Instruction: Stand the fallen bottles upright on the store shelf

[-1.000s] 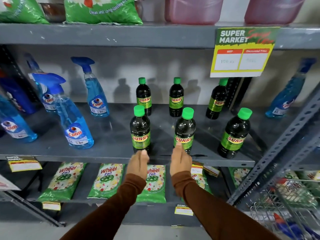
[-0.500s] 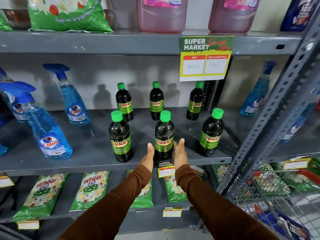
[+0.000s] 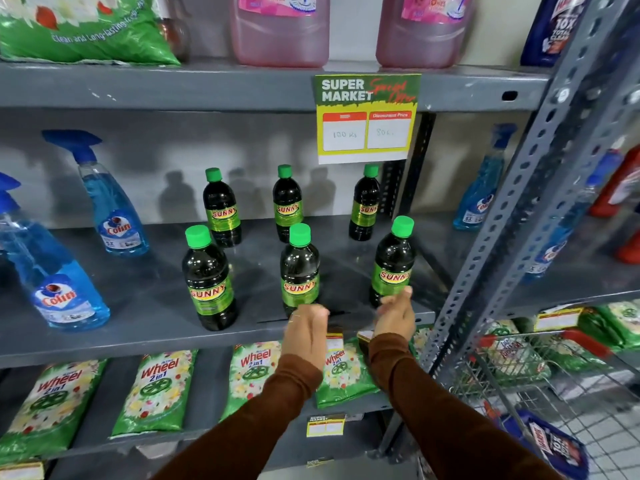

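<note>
Several dark Sunny bottles with green caps stand upright on the grey middle shelf [image 3: 145,306], in two rows. The front row holds a left bottle [image 3: 209,278], a middle bottle [image 3: 300,268] and a right bottle [image 3: 393,261]. Behind them stand three more, left [image 3: 221,209], middle [image 3: 286,202] and right [image 3: 365,204]. My left hand [image 3: 306,332] hovers at the shelf's front edge just below the middle front bottle, fingers apart, holding nothing. My right hand [image 3: 394,315] is open beside the base of the right front bottle, blurred, not gripping it.
Blue Colin spray bottles [image 3: 114,216] stand at the left and one [image 3: 479,199] at the right. A price sign [image 3: 365,116] hangs from the upper shelf. Wheel detergent bags [image 3: 157,393] lie on the lower shelf. A slanted metal upright [image 3: 540,188] and a wire cart [image 3: 540,382] are at the right.
Both hands have come away from the middle front bottle and moved right; the right hand now sits by the right front bottle. The camera has shifted right and closer.
</note>
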Demonstrator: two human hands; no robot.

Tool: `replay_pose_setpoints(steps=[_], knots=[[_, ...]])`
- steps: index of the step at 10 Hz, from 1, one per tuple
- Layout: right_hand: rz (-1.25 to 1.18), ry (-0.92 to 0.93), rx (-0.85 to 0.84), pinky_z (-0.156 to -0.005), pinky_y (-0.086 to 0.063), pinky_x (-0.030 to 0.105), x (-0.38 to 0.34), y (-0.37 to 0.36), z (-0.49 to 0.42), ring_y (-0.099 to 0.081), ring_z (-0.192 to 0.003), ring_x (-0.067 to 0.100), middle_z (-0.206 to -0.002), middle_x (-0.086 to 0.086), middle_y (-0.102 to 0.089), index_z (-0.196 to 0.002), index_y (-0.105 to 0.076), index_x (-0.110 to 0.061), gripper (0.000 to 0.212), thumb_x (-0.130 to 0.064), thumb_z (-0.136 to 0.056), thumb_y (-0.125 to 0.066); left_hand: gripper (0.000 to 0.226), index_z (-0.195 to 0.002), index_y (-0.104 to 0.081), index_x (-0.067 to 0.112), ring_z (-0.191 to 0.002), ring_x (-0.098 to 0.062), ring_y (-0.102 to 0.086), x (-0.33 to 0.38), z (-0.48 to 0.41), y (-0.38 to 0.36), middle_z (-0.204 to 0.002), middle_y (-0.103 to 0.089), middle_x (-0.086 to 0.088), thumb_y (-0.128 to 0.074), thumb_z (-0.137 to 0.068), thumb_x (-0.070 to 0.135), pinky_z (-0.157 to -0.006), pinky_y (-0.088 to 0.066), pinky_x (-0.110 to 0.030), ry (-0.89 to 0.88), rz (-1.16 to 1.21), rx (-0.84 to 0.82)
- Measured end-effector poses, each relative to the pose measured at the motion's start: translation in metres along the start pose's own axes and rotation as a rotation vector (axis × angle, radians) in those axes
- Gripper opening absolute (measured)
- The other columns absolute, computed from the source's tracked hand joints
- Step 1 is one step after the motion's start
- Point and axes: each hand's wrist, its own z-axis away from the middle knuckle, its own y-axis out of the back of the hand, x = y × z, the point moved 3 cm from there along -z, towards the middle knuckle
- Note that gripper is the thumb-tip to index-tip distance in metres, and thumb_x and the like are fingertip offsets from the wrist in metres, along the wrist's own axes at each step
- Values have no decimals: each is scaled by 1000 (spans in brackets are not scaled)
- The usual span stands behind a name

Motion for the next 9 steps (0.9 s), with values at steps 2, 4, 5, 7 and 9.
replay_pose_setpoints(steps=[2, 4, 5, 7, 9], knots=[[-163, -38, -120, -110, -28, 33, -12, 3, -40, -39, -130, 24, -144, 12, -38, -136, -35, -4, 62, -50, -95, -27, 83, -140, -20, 15, -139, -20, -15, 27, -37, -76, -151, -16, -2, 1, -80, 68, -113, -10, -39, 525, 482, -404], [-119, -45, -306, -109, -28, 35, -18, 1, -51, -39, -131, 23, -143, 10, -42, -136, -37, -9, 68, -57, -92, -17, 80, -141, -11, 10, -141, -24, -6, 31, -56, -100, -154, -5, -11, 11, -84, 62, -117, -2, -39, 693, 626, -535], [-113, -95, -330, -112, -27, 39, -11, 1, -58, -39, -129, 20, -143, 5, -41, -136, -39, -13, 92, -80, -73, -26, 78, -141, -11, 11, -141, -24, -8, 33, -53, -101, -154, -7, -12, 12, -85, 60, -116, -3, -38, 685, 615, -544], [-135, -83, -320, -109, -26, 33, -16, 7, -58, -35, -133, 24, -147, 11, -37, -137, -35, -7, 57, -44, -98, -17, 76, -141, -12, 11, -141, -25, -7, 37, -51, -99, -154, -7, -11, 8, -86, 60, -115, -3, -39, 686, 628, -519], [116, 153, -98, -85, -38, 29, -18, 28, -29, -55, -106, 33, -106, 20, -60, -103, -56, -5, 38, -32, -99, -30, 62, -127, -44, 9, -127, -26, -41, 40, -53, -70, -136, -46, -12, -22, -90, 54, -110, -28, -41, 329, 547, -163]])
